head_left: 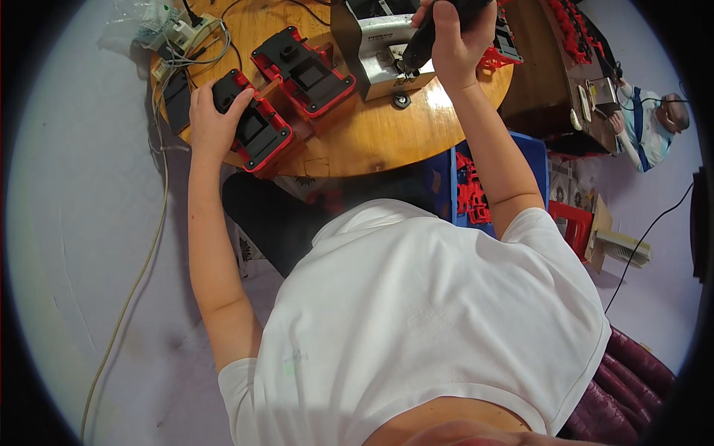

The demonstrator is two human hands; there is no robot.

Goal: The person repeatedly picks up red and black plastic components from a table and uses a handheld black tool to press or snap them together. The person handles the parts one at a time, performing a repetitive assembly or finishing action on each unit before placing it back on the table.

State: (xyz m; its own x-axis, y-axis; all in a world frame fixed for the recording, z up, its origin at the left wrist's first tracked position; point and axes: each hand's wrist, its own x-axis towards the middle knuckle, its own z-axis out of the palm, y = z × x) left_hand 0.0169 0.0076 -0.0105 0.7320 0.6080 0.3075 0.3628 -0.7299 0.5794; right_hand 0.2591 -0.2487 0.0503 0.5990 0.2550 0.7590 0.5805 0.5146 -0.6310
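My left hand [212, 123] grips the upper left end of a red and black plastic housing [264, 137], thumb on its top face and fingers over the far side. A second such housing [306, 70] lies just to its right, touched by neither hand. Raised at the right, my right hand [462, 52] is wrapped round a black electric screwdriver [422, 46]. The tool's lower end points at the front of a silver metal box [379, 46] that looks like a screw feeder. Whether the tip touches it I cannot tell.
A small round black part [401, 101] lies on the round wooden table [372, 141]. Cables and a power strip [182, 33] crowd the table's left edge. Below the right arm stands a blue crate [529, 160] with red parts. Another person [648, 123] is at the far right.
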